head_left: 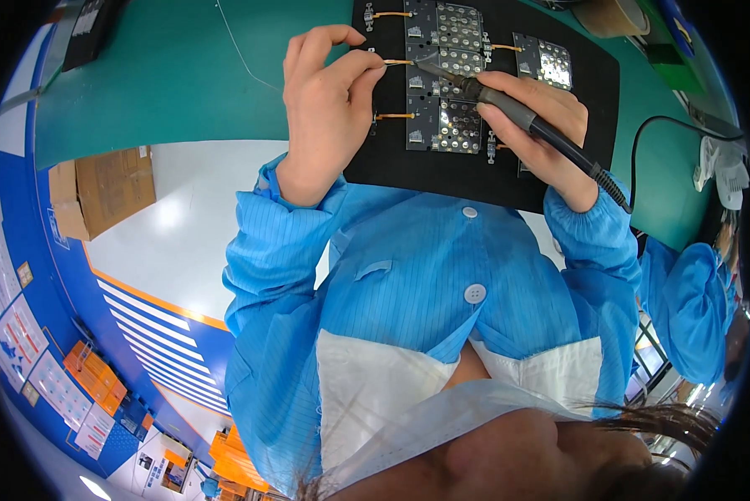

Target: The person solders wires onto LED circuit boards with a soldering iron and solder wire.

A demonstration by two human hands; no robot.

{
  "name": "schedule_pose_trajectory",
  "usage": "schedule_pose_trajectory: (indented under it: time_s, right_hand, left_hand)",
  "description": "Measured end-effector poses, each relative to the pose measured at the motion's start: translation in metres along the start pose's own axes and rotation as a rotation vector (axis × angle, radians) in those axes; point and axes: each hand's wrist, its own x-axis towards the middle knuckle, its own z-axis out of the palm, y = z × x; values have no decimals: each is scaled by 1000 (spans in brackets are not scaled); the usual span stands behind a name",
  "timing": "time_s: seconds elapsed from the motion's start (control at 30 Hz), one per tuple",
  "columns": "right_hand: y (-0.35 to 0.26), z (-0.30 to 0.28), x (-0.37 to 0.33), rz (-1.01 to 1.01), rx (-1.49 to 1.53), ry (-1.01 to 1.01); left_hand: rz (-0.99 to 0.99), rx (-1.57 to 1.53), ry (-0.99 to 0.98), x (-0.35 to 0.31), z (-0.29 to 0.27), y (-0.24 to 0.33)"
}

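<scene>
My left hand (329,96) pinches the end of a short orange flex cable (398,62) between thumb and fingertips. The cable's other end meets the left edge of a dark circuit board (422,83) in the middle of a column of joined boards. In my right hand (550,125) is a soldering iron (512,110), gripped like a pen. Its tip points left, beside the spot where cable and board meet; whether it touches I cannot tell. Similar orange cables (391,13) stick out from the boards above and below. The boards carry rows of shiny round contacts.
A black mat (379,173) lies under the boards on a green table (183,75). More boards (553,63) lie at right. The iron's black cord (635,142) loops rightward. A tape roll (613,15) stands at far right. Another person's blue sleeve (688,309) shows at right.
</scene>
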Motion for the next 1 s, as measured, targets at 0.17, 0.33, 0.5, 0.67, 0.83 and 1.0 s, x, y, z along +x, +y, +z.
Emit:
schedule_pose_trajectory:
  time_s: [0.17, 0.33, 0.5, 0.67, 0.83, 1.0]
  right_hand:
    - [1, 0, 0, 4, 9, 0]
    - [3, 1, -2, -17, 19, 15]
    - [2, 0, 0, -6, 17, 15]
    - [0, -1, 0, 0, 26, 3]
    - [-1, -3, 0, 2, 26, -14]
    - [2, -2, 0, -14, 18, 10]
  left_hand:
    - [-2, -5, -18, 2, 5, -1]
    - [-164, -245, -48, 4, 9, -3]
    - [-221, -280, -126, 6, 14, -7]
    - [-134, -274, -145, 7, 20, -16]
    - [-238, -375, -161, 6, 21, -17]
    - [-281, -360, -167, 6, 19, -14]
